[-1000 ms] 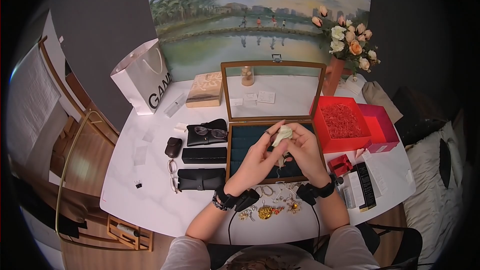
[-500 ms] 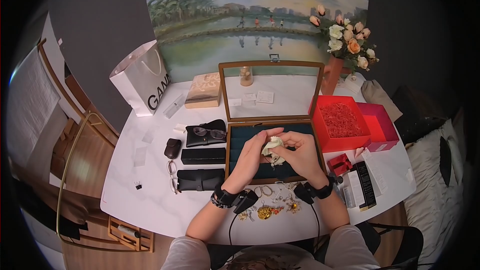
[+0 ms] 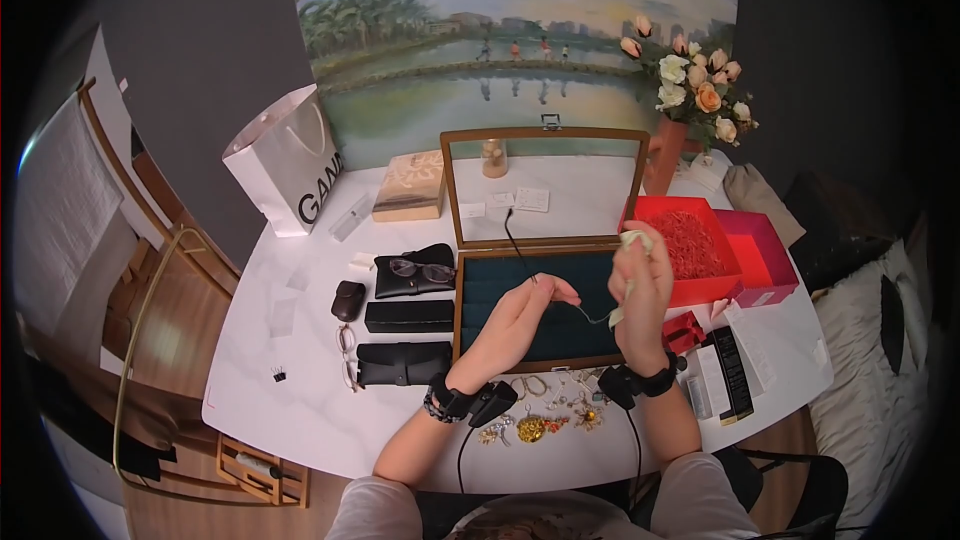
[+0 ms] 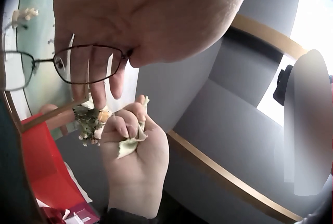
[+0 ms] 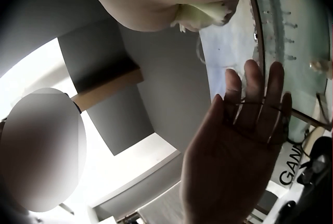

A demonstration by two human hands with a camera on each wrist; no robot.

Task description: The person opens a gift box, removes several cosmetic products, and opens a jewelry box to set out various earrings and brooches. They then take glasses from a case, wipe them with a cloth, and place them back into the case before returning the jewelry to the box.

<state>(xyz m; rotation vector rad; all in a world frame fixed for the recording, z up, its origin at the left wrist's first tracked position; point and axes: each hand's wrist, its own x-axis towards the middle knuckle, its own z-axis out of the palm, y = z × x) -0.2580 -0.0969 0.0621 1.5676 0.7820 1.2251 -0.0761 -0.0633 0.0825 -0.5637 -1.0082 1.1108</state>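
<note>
My left hand (image 3: 515, 325) holds a pair of eyeglasses (image 4: 88, 64) with thin dark rims, over the wooden display box (image 3: 459, 310). In the left wrist view one hinge sits right at the thumb. Fairly straight fingers show behind the lenses in the right wrist view. One temple of the glasses sticks up past the left hand in the head view; the other runs toward the right hand. To the right, my right hand (image 3: 642, 290) is raised with fingers curled round a pale green cloth (image 4: 132, 143).
Left of the box lie glasses cases (image 3: 403, 360) and more eyeglasses (image 3: 345, 340). Jewellery (image 3: 532, 427) is spread along the box's front. A red gift box (image 3: 645, 285) stands at the right, beneath a flower vase (image 3: 667, 150). A paper bag (image 3: 285, 160) stands at the back left.
The hands have parted: the right one moved right and up with the cloth, away from the left. The glasses, earlier mostly hidden by the hands and cloth, now show in the left hand.
</note>
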